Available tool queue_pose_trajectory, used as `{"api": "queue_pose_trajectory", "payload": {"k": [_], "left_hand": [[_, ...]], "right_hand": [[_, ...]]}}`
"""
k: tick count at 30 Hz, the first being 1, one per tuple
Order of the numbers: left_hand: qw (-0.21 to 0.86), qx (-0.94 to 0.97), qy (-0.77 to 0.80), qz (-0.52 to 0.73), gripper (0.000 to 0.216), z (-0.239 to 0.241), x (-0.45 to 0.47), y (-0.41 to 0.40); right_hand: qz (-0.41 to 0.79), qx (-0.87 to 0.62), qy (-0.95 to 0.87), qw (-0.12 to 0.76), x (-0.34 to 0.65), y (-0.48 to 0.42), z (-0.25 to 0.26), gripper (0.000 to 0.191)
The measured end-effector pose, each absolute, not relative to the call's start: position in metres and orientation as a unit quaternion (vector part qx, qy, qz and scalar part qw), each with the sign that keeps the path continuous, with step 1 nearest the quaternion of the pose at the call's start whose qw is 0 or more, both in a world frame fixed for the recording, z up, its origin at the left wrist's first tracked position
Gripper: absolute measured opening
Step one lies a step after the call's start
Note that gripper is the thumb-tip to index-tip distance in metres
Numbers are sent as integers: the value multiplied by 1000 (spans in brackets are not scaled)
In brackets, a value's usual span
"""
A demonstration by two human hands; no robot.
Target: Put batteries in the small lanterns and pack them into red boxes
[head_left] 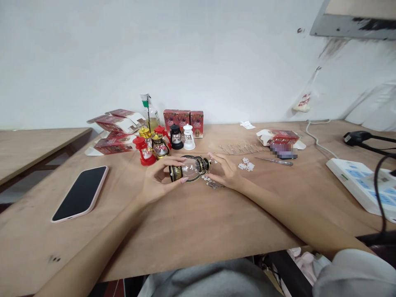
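Observation:
A miniature lantern point(191, 167), black and gold with a clear globe, lies on its side just above the table. My left hand point(158, 177) is closed on it at the base, fingers above and thumb below. Close by the lantern's cap and ring is my right hand point(228, 171), its thumb and forefinger apart; whether a fingertip touches the cap, I cannot tell. Small round button cells point(213, 184) lie on the table below that hand. Behind my left hand stand several more lanterns: red point(144, 152), gold and black point(160, 145), black point(176, 137) and white point(188, 137).
A phone point(81, 194) lies at left. Red boxes stand upright point(197, 123) at the back, and opened ones point(114, 142) are piled left. Wire pieces point(239, 149), white scraps point(246, 165), a slim metal tool point(274, 161) and a power strip point(365, 185) are at right.

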State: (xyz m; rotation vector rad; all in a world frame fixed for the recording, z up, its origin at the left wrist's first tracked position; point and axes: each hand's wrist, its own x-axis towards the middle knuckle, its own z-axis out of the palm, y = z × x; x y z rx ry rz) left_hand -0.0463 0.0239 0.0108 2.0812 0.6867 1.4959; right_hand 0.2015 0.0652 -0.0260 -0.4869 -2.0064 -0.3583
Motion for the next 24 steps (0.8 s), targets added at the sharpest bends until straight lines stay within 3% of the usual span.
{"api": "queue_pose_trajectory", "payload": {"k": [5,11,18,24], "left_hand": [[304,720,252,570,29,9,-40,23],[405,609,357,581,55,6,-29,21],[555,507,458,474,54,6,-24,17],[509,557,448,479,48,5,-25,18]], "right_hand": [[-145,-175,-844,486,202,65,-26,67],[-183,-135,-850,476,201,62,-22,64],[-209,-117,-857,456,201,65,-27,55],[-149,-109,-863,471,200,63,-25,51]]}}
